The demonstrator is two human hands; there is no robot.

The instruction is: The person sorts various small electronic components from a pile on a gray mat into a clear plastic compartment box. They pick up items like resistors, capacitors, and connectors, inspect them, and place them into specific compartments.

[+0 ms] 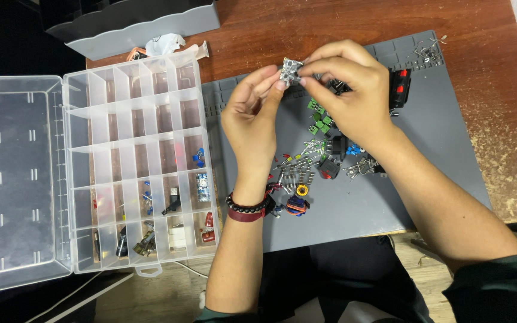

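Head view: left hand [251, 110] and right hand [349, 84], fingertips pinched shut on a small circuit module [290, 70] above the far edge of the grey mat [426, 149], on a worn wooden tabletop [510, 143]; a clear compartment box [136, 161] lies open at the mat's left edge.

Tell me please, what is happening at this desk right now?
A person holds a small circuit board between the fingertips of the left hand and the right hand, above a grey work mat. Loose electronic parts lie scattered on the mat below the hands. An open clear organizer box, with parts in a few compartments, sits to the left.
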